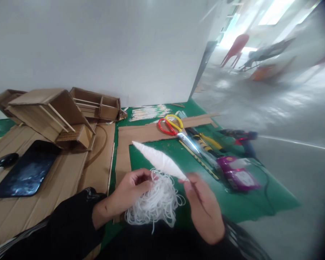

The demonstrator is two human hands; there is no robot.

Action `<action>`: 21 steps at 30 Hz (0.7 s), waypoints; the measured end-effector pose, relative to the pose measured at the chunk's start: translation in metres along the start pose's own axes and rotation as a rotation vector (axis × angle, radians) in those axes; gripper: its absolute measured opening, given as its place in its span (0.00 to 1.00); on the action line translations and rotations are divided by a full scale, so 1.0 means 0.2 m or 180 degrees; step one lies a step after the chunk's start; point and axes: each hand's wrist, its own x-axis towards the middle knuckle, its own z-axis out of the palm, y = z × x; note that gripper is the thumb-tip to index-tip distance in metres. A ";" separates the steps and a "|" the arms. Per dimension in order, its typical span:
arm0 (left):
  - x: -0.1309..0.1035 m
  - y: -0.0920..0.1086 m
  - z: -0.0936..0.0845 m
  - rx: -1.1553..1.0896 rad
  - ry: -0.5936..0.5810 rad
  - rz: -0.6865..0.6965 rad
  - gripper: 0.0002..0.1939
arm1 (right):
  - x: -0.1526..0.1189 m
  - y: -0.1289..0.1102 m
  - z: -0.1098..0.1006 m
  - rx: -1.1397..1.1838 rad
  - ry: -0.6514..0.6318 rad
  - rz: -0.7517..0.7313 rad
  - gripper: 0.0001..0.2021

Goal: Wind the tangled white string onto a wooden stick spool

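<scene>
A white spindle-shaped piece, pointed at both ends (159,159), slants above the green tabletop. My right hand (204,207) pinches its lower right tip between thumb and fingers. Below it hangs a loose, tangled bundle of white string (158,202). My left hand (132,189) is closed at the bundle's upper left side, with the fingers gripping the string. The spindle's far tip points up and left, free of both hands. Beyond it lie scissors with one red and one yellow handle (176,131), their blades toward the lower right.
Cardboard box models (54,112) stand at the back left, near a dark tablet (28,168). A purple packet (238,175), yellow-handled pliers (211,141) and a hot glue gun (243,137) lie right. Thin sticks (150,112) lie by the wall (97,47).
</scene>
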 end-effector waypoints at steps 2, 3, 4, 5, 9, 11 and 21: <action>-0.01 0.00 0.00 0.0008 -0.0017 0.0108 0.11 | -0.01 0.03 -0.08 -0.0160 -0.0024 -0.0094 0.10; -0.01 0.00 0.00 -0.0045 -0.0017 0.0139 0.14 | -0.02 0.05 -0.12 -0.0223 -0.0044 -0.0122 0.09; -0.01 0.00 0.00 -0.0132 -0.0005 0.0152 0.18 | -0.03 0.07 -0.16 -0.0280 -0.0060 -0.0145 0.09; -0.02 0.01 0.00 -0.0240 0.0019 0.0153 0.21 | -0.04 0.09 -0.19 -0.0325 -0.0077 -0.0169 0.09; -0.03 0.04 0.01 -0.0540 0.0051 0.0127 0.25 | -0.09 0.17 -0.27 -0.0416 -0.0114 -0.0298 0.08; -0.04 0.05 0.01 -0.0559 -0.0011 0.0128 0.23 | -0.11 0.21 -0.29 -0.0450 -0.0142 -0.0377 0.08; -0.03 0.02 -0.01 -0.0474 -0.0112 0.0598 0.15 | -0.15 0.32 -0.39 -0.0702 -0.0284 -0.0650 0.07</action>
